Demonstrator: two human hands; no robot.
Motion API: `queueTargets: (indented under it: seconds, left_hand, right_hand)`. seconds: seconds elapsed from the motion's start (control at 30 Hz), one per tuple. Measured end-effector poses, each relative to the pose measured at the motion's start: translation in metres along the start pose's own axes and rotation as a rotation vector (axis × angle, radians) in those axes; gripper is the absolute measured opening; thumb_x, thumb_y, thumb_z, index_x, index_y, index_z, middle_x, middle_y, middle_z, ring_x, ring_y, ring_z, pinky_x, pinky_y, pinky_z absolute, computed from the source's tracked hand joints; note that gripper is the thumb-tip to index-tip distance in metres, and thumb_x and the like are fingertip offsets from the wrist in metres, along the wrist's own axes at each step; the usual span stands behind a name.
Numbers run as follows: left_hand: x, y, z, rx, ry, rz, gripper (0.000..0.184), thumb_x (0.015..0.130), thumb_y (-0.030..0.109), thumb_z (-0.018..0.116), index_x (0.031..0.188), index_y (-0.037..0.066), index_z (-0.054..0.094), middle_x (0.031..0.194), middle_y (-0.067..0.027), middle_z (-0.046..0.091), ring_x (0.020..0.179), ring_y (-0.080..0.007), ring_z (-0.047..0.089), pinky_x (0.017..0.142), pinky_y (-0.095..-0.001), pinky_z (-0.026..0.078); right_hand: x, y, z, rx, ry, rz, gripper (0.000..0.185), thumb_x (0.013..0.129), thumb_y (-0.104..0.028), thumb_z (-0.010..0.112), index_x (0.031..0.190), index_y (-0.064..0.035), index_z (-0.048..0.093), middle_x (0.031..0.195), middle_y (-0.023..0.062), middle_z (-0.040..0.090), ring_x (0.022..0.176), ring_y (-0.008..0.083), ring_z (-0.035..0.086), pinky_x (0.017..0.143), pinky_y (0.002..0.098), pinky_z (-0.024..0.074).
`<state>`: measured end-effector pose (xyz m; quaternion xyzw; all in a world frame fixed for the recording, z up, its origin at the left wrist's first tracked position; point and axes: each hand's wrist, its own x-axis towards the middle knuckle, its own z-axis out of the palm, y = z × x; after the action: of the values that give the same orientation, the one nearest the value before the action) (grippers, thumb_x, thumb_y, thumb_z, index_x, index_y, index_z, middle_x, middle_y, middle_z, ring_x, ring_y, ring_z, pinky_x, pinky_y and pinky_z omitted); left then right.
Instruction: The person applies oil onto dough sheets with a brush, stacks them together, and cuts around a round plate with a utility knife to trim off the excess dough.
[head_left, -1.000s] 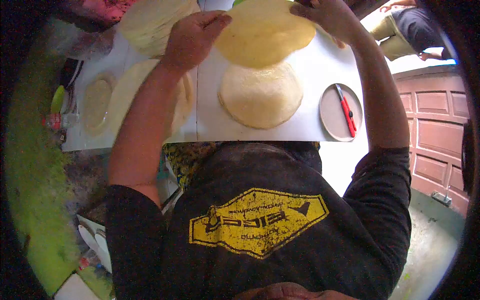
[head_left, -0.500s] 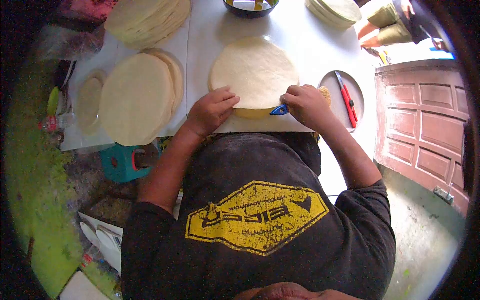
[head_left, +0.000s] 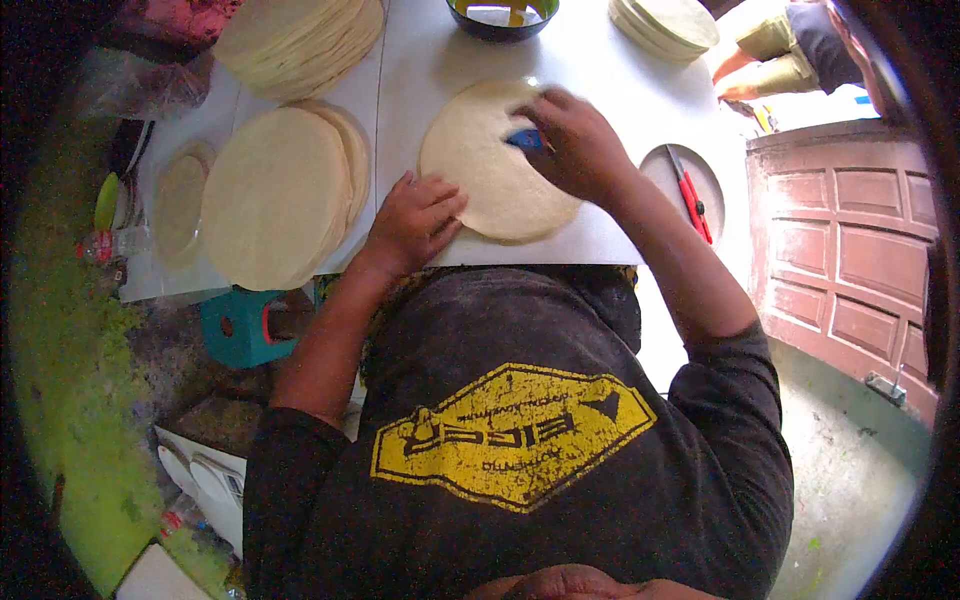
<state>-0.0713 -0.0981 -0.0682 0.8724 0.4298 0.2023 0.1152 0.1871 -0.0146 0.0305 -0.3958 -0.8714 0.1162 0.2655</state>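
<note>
A round, pale flatbread-like sheet point(head_left: 490, 185) lies in front of me on the white table. At its lower left edge rests my left hand point(head_left: 415, 222), fingers extended and touching the rim. Over its upper right part is my right hand point(head_left: 575, 140), closed around a brush whose blue handle point(head_left: 525, 140) pokes out to the left. The fingers of that hand are smeared by motion, and the bristles are hidden.
Stacks of similar round sheets stand at the left point(head_left: 275, 200), back left point(head_left: 295, 45) and back right point(head_left: 665, 25). A dark bowl point(head_left: 500, 30) sits at the back. A red-handled knife point(head_left: 690, 195) lies on a round plate point(head_left: 712, 185). Another person's legs point(head_left: 765, 65) show beyond.
My right hand has moved up and left with the brush, from the sheet's lower right edge to over its upper right part. My left hand has shifted slightly left and down.
</note>
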Motion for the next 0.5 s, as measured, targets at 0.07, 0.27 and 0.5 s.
queueTargets:
  seconds: [0.07,0.27,0.5]
  left_hand:
    - [-0.003,0.001,-0.001,0.004,-0.001,-0.005,0.042,0.078,0.026,0.072,0.117,0.013,0.064,0.124,-0.0053,0.059,0.125,-0.0292,0.049,0.107,-0.0567,0.032]
    - [-0.021,0.024,-0.032,0.027,-0.134,-0.093,0.047,0.080,0.031,0.071,0.121,0.010,0.061,0.129,-0.0082,0.057,0.127,-0.0310,0.047,0.107,-0.0520,0.034]
    - [-0.105,0.023,-0.146,0.136,0.056,-0.208,0.042,0.072,0.023,0.077,0.110,0.008,0.066,0.116,-0.0083,0.061,0.113,-0.0284,0.055,0.098,-0.0438,0.043]
  right_hand:
    - [0.027,0.002,0.022,-0.202,0.175,-0.017,0.024,0.080,-0.022,0.069,0.098,-0.0078,0.062,0.092,0.0133,0.061,0.085,0.0362,0.061,0.073,0.0442,0.0508]
    - [0.005,-0.040,0.064,-0.046,-0.258,0.040,0.019,0.086,-0.026,0.063,0.092,-0.0089,0.062,0.090,0.0144,0.060,0.082,0.0338,0.063,0.071,0.0444,0.0514]
    - [-0.054,-0.034,0.002,0.139,-0.262,0.220,0.014,0.087,-0.022,0.063,0.088,-0.0084,0.063,0.087,0.0143,0.061,0.085,0.0363,0.062,0.078,0.0454,0.0497]
